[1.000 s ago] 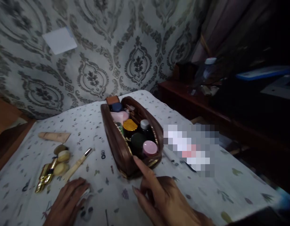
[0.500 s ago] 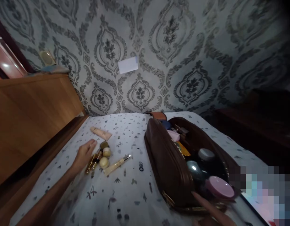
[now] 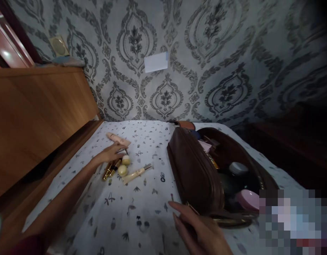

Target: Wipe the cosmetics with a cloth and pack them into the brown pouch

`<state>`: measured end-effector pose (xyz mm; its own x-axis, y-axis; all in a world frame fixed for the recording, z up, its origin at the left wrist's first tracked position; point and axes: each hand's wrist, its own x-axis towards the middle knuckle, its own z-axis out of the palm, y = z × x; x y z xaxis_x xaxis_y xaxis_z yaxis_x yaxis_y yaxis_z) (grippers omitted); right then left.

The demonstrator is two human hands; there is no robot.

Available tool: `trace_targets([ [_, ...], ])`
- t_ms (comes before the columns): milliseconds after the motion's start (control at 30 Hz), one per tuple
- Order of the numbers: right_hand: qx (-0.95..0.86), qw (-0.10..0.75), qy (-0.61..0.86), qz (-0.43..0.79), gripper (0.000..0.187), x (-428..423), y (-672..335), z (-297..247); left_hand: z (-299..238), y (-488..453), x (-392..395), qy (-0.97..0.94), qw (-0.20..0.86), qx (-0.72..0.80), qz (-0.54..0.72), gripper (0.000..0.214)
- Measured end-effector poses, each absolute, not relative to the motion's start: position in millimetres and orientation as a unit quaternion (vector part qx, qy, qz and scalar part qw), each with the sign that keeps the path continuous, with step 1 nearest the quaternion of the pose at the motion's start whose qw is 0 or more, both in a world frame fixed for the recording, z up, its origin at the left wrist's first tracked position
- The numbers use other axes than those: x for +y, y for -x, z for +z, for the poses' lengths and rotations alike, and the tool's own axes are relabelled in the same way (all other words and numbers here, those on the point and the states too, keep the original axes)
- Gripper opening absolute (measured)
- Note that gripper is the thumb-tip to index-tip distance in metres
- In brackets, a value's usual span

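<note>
My left hand (image 3: 112,153) is closed around a small olive-green jar, mostly hidden by the fingers. Just beyond it lies a beige squeeze tube (image 3: 116,138). Two pale yellow jars, one round jar (image 3: 122,170) and one white-lidded jar (image 3: 126,160), sit beside the hand. Several gold lipstick-like tubes (image 3: 108,171) lie below the palm. A slim cream tube (image 3: 135,175) with a silver tip is to their right. My right hand (image 3: 196,225) hovers over the sheet with fingers apart, holding nothing, at the near corner of a brown cosmetic bag (image 3: 191,166).
Inside the unzipped bag are a grey-lidded jar (image 3: 238,168), a pink round case (image 3: 248,199) and other items. A wooden panel (image 3: 41,106) borders the left side of the patterned sheet (image 3: 142,212). Behind stands a wallpapered wall (image 3: 165,95); an orange-brown item (image 3: 186,124) lies behind the bag.
My left hand has moved right from beside the jars and closed over the olive one. My right hand has come left from the bag's front, over the sheet. The view has shifted slightly.
</note>
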<state>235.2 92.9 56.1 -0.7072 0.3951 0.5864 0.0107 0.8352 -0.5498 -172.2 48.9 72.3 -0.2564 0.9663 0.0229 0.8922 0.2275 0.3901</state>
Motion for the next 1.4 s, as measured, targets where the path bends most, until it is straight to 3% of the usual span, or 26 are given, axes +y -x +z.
trace_targets([
  [300, -0.868, 0.287, 0.119, 0.387, 0.028, 83, -186, 59, 72, 165, 59, -0.572, 0.061, 0.774, 0.263, 0.032],
  [400, -0.804, 0.248, 0.150, 0.520, 0.029, 83, -175, 57, 86, 147, 52, -0.571, 0.048, 0.757, 0.314, 0.036],
  [533, -0.594, 0.224, 0.185, 0.750, 0.050, 84, -159, 52, 104, 84, 31, -0.600, 0.045, 0.709, 0.367, 0.035],
  [667, -0.391, 0.226, 0.154, 0.879, 0.048, 79, -150, 44, 92, 6, 2, -0.669, -0.008, 0.689, 0.279, 0.035],
  [833, -0.301, 0.231, 0.139, 0.914, 0.039, 71, -152, 35, 69, -25, -11, -0.686, -0.084, 0.673, 0.264, 0.037],
  [1400, -0.337, 0.196, 0.136, 0.911, 0.044, 65, -152, 34, 81, -24, -4, -0.621, -0.016, 0.684, 0.381, 0.029],
])
